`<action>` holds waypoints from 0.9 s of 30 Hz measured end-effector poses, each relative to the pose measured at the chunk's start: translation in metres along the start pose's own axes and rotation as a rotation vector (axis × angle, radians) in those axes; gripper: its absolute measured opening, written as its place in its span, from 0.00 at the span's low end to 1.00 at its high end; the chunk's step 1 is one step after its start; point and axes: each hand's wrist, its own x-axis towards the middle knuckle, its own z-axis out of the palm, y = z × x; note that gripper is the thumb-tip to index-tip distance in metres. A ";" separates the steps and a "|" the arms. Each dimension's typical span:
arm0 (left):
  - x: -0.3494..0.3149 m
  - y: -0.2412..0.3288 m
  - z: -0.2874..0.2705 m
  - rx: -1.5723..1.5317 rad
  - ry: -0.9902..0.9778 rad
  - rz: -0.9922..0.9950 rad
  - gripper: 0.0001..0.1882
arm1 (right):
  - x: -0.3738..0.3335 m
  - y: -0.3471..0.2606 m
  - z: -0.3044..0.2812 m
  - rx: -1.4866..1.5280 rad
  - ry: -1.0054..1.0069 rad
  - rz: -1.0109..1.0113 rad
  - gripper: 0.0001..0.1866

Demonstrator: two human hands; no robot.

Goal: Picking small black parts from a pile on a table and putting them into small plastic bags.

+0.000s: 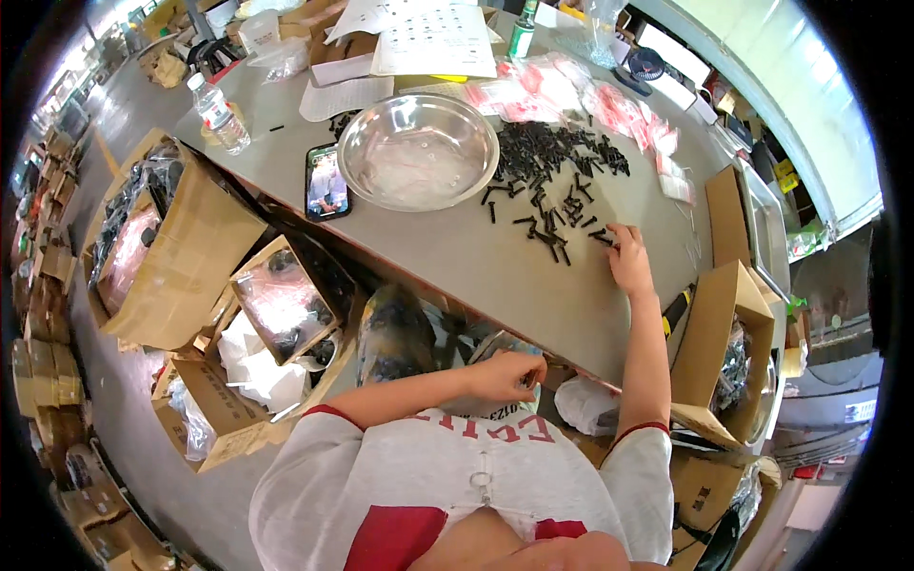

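Black screws (562, 152) lie in a heap on the grey table, with several loose ones (547, 233) spread on its near side. My right hand (626, 262) rests at the right of these, its thumb and forefinger closing around one black screw (600, 235). Close to my body, below the table's front edge, my left hand (509, 376) is curled closed. Something small and dark shows between its fingers, too little to name. Left of the heap stands a steel bowl (354, 181) with clear plastic bags in it.
A phone (328, 186) and a water bottle (219, 116) are on the table's left. Red-and-clear plastic bags (633, 119), papers (438, 43) and a green bottle (522, 36) lie beyond the screws. Cardboard boxes stand at left (190, 276) and right (709, 352).
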 end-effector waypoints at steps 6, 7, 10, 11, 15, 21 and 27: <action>-0.010 -0.001 -0.002 -0.262 0.021 -0.026 0.15 | 0.031 0.002 0.010 0.001 -0.074 -0.142 0.22; -0.010 -0.001 -0.003 -0.291 0.029 -0.001 0.15 | 0.035 0.003 0.011 -0.007 -0.125 -0.184 0.23; -0.008 -0.013 0.000 -0.520 0.025 -0.017 0.15 | 0.044 0.001 0.011 -0.049 -0.277 -0.157 0.23; -0.008 -0.017 0.000 -0.519 0.029 -0.015 0.15 | 0.043 -0.002 0.010 -0.050 -0.277 -0.161 0.23; -0.006 -0.017 -0.004 -0.699 0.091 -0.155 0.15 | 0.040 -0.009 0.014 0.061 -0.209 -0.210 0.22; -0.006 -0.013 -0.010 -1.041 0.010 -0.406 0.15 | 0.029 -0.008 0.007 -0.006 -0.267 -0.314 0.20; 0.005 -0.003 -0.015 -1.051 -0.009 -0.545 0.14 | -0.034 -0.041 -0.014 0.052 -0.369 -0.294 0.17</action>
